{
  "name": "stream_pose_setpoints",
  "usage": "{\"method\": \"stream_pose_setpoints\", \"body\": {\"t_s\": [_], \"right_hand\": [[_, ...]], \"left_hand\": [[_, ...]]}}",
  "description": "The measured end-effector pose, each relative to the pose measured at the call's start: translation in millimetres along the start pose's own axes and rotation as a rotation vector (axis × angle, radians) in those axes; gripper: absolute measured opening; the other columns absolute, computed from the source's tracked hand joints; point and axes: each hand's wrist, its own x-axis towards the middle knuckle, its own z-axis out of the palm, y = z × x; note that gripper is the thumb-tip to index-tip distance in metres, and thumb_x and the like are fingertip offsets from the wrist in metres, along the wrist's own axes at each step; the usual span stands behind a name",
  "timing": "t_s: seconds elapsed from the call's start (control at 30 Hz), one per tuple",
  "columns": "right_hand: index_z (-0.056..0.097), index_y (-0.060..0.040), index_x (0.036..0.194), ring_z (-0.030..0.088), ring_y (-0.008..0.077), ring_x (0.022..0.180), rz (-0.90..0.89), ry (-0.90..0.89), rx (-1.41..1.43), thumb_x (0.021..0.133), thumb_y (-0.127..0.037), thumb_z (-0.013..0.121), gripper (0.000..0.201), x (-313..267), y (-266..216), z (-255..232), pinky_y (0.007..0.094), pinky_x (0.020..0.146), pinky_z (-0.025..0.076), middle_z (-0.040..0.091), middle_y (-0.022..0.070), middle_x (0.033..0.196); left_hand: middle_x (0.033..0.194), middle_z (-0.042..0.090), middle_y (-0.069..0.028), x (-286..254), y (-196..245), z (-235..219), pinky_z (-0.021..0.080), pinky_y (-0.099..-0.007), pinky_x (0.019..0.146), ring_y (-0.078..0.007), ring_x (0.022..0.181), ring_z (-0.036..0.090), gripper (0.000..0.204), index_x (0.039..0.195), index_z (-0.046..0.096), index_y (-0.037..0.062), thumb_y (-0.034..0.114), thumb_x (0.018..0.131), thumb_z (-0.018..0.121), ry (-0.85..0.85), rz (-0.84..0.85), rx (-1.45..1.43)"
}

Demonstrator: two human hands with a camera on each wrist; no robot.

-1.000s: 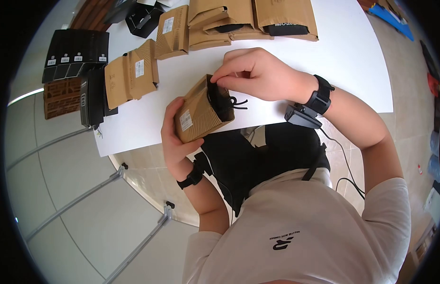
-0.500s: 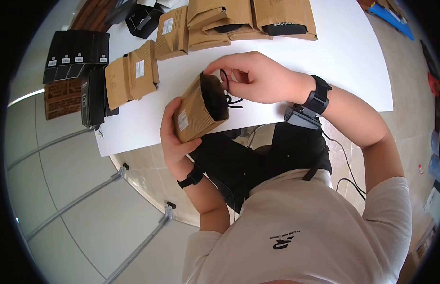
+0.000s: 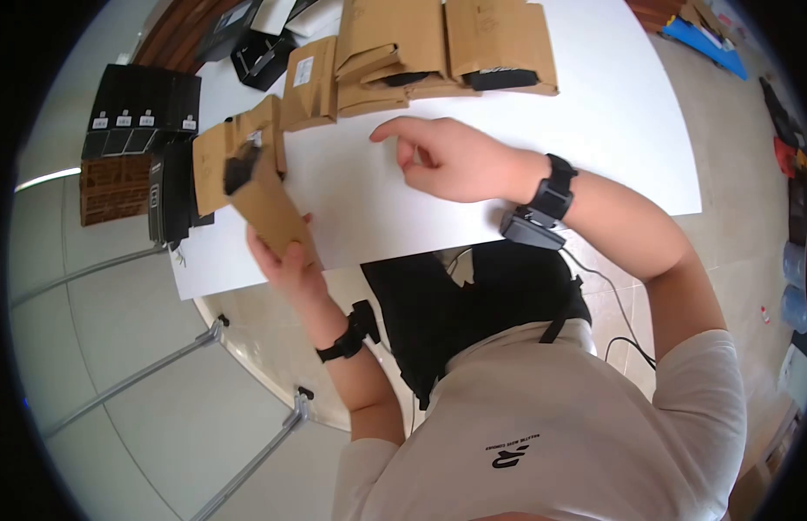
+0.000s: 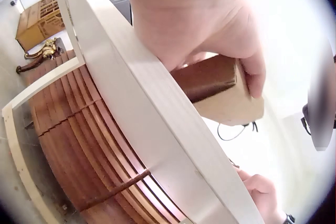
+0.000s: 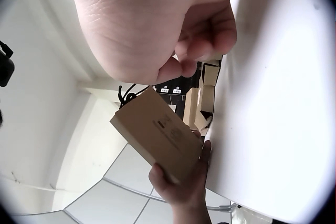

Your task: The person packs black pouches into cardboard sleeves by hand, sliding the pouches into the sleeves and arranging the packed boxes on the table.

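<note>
A brown cardboard box (image 3: 277,213) is gripped by the left hand (image 3: 292,273) over the table's left part, tilted, with black material (image 3: 240,170) at its far end. The right hand (image 3: 460,161) hovers over the white table, apart from the box, index finger extended, the others loosely bent, holding nothing. In the left wrist view the left hand (image 4: 199,24) wraps the box (image 4: 231,103), and a thin black cord (image 4: 231,136) shows below it. From the right wrist view, the box's printed face (image 5: 160,134) and the cord (image 5: 126,98) are visible.
Several brown boxes (image 3: 500,43) line the far side of the white table (image 3: 629,130), others (image 3: 214,165) the left. Black boxes (image 3: 143,104) stand at the far left, and an open black box (image 3: 260,61) lies behind. Cables (image 3: 625,304) hang by the right arm.
The left hand has carried the box left and turned it, its black-filled end now pointing away from the person. The right hand has come away from the box and cord. The head view has shifted slightly.
</note>
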Motion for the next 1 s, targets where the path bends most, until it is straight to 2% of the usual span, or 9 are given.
{"method": "stream_pose_setpoints", "body": {"t_s": [0.13, 0.23, 0.3, 0.5, 0.6, 0.77, 0.83, 0.93, 1.0], "right_hand": [[0.054, -0.0054, 0.128, 0.056, 0.0144, 0.066, -0.003, -0.029, 0.018, 0.083, -0.003, 0.055, 0.045, 1, 5, 2, 0.0287, 0.061, 0.046, 0.060, 0.0034, 0.079], [0.055, -0.0041, 0.125, 0.057, 0.0149, 0.066, -0.023, -0.029, -0.063, 0.083, -0.004, 0.055, 0.042, 1, 2, 1, 0.0294, 0.062, 0.046, 0.060, 0.0038, 0.077], [0.055, -0.0037, 0.125, 0.057, 0.0151, 0.066, -0.050, -0.061, -0.131, 0.083, -0.004, 0.055, 0.042, -3, 0, -4, 0.0295, 0.062, 0.046, 0.060, 0.0038, 0.076], [0.060, -0.0020, 0.117, 0.054, 0.0130, 0.062, -0.027, -0.068, -0.004, 0.085, -0.003, 0.054, 0.033, 4, 0, -3, 0.0284, 0.061, 0.045, 0.057, 0.0034, 0.070], [0.061, -0.0051, 0.116, 0.063, 0.0234, 0.070, 0.022, -0.125, -0.018, 0.083, -0.011, 0.056, 0.033, 3, 0, -6, 0.0353, 0.067, 0.050, 0.063, 0.0078, 0.075], [0.065, -0.0037, 0.107, 0.060, 0.0205, 0.067, -0.007, -0.117, 0.012, 0.084, -0.010, 0.055, 0.026, 4, 2, -8, 0.0329, 0.066, 0.049, 0.061, 0.0071, 0.072], [0.066, -0.0029, 0.104, 0.059, 0.0190, 0.066, 0.054, -0.109, 0.068, 0.084, -0.009, 0.055, 0.023, 4, 0, -8, 0.0319, 0.065, 0.049, 0.060, 0.0067, 0.071], [0.065, -0.0018, 0.106, 0.046, 0.0074, 0.061, 0.010, -0.101, 0.061, 0.087, -0.003, 0.053, 0.023, 5, 1, -5, 0.0254, 0.058, 0.042, 0.051, -0.0014, 0.066], [0.065, -0.0017, 0.106, 0.046, 0.0069, 0.061, 0.029, -0.115, 0.078, 0.087, -0.002, 0.053, 0.023, 4, 2, -3, 0.0252, 0.058, 0.042, 0.051, -0.0018, 0.067]], "left_hand": [[0.133, 0.051, -0.0147, 31, 38, 42, 0.046, -0.0351, 0.098, -0.0269, 0.121, 0.052, 0.080, 0.139, 0.039, -0.0006, 0.021, 0.074, 0.080, 0.237, -0.014, 0.481], [0.132, 0.053, -0.0173, 82, 35, 53, 0.045, -0.0353, 0.098, -0.0284, 0.121, 0.052, 0.077, 0.137, 0.044, -0.0012, 0.025, 0.073, 0.079, 0.131, 0.102, 0.713], [0.130, 0.054, -0.0206, 106, 35, 69, 0.044, -0.0374, 0.098, -0.0326, 0.119, 0.053, 0.075, 0.134, 0.048, -0.0014, 0.032, 0.073, 0.079, 0.010, 0.119, 1.229], [0.132, 0.052, -0.0228, 137, -5, 91, 0.039, -0.0451, 0.104, -0.0394, 0.124, 0.048, 0.072, 0.139, 0.049, 0.0082, 0.052, 0.083, 0.065, -0.050, -0.015, 1.621], [0.133, 0.052, -0.0228, 140, -14, 97, 0.039, -0.0470, 0.104, -0.0408, 0.125, 0.046, 0.071, 0.139, 0.049, 0.0081, 0.056, 0.088, 0.057, -0.063, 0.005, 1.548], [0.133, 0.052, -0.0233, 139, -8, 108, 0.037, -0.0466, 0.105, -0.0404, 0.125, 0.046, 0.071, 0.136, 0.049, 0.0018, 0.055, 0.090, 0.055, -0.038, 0.084, 1.424], [0.133, 0.052, -0.0238, 138, 15, 130, 0.035, -0.0455, 0.106, -0.0402, 0.127, 0.044, 0.073, 0.134, 0.049, -0.0042, 0.054, 0.091, 0.056, -0.099, 0.323, 1.270], [0.131, 0.053, -0.0263, 134, 38, 173, 0.037, -0.0454, 0.106, -0.0406, 0.126, 0.046, 0.076, 0.132, 0.048, -0.0078, 0.053, 0.088, 0.061, -0.136, 0.326, 1.152], [0.129, 0.054, -0.0275, 134, 44, 195, 0.039, -0.0458, 0.104, -0.0412, 0.125, 0.047, 0.082, 0.134, 0.045, -0.0071, 0.055, 0.084, 0.063, -0.216, 0.248, 1.231]]}}
